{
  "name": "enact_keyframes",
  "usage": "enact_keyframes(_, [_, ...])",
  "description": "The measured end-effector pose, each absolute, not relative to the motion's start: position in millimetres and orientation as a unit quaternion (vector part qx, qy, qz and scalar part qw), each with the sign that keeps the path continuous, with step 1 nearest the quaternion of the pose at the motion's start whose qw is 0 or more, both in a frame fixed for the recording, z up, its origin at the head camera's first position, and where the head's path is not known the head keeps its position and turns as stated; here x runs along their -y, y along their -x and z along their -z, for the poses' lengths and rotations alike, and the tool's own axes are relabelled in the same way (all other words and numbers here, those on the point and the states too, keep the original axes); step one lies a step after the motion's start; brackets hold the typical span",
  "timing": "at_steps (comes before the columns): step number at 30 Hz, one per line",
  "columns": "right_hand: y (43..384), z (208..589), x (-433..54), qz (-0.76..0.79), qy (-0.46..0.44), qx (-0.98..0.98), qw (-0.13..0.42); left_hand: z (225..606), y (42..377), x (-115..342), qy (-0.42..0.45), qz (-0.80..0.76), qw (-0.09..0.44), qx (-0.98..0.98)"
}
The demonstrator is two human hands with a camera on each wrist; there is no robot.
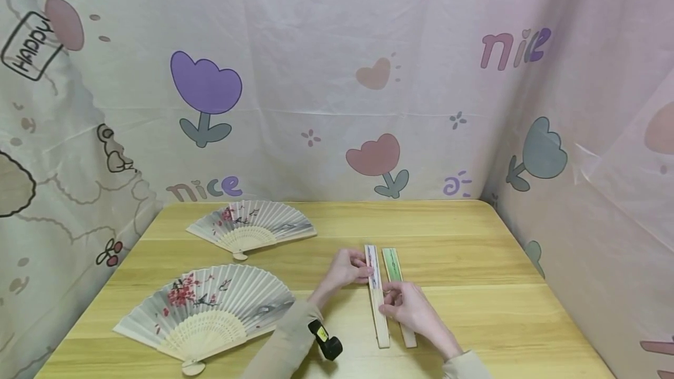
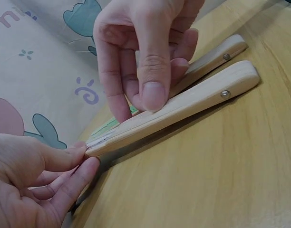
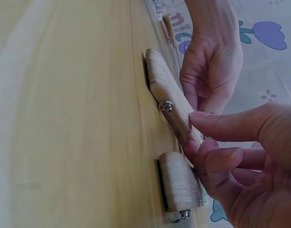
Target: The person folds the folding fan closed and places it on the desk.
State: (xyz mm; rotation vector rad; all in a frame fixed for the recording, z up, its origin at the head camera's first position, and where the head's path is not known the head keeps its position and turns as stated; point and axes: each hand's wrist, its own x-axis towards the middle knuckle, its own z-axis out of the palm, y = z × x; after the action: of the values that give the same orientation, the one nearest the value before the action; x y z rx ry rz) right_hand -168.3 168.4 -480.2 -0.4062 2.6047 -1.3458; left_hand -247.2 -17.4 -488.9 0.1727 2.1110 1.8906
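A folded hand fan (image 1: 382, 327) with a pale wooden frame and purple-toned pleats lies lengthwise before me. Its far end is pinched between the thumb and fingers of my left hand (image 1: 346, 268). My right hand (image 1: 415, 307) holds the same fan by its right edge, nearer the rivet end, with the thumb on top in the left wrist view. A second folded fan (image 1: 392, 265), with green pleats, lies just to the right on the table, partly hidden under my right hand. Metal rivets (image 2: 225, 94) show at the near ends.
Two spread fans with red blossom prints lie on the left of the wooden table (image 1: 505, 332): one nearer fan (image 1: 207, 326) beside my left forearm, one farther fan (image 1: 253, 233) near the back edge. A printed cloth (image 1: 316, 34) stands behind and at both sides.
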Motion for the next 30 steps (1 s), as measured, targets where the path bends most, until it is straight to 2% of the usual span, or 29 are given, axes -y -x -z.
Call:
enact_keyframes(9, [169.6, 479.3, -163.5, 0.453, 0.127, -0.879, 0.081, 487.3, 243.6, 14.6, -0.061, -0.629, 0.128, -0.765])
enact_keyframes(30, [167.9, 479.6, -164.5, 0.459, 0.119, -0.878, 0.061, 487.3, 234.7, 25.1, -0.069, -0.65, 0.111, -0.749])
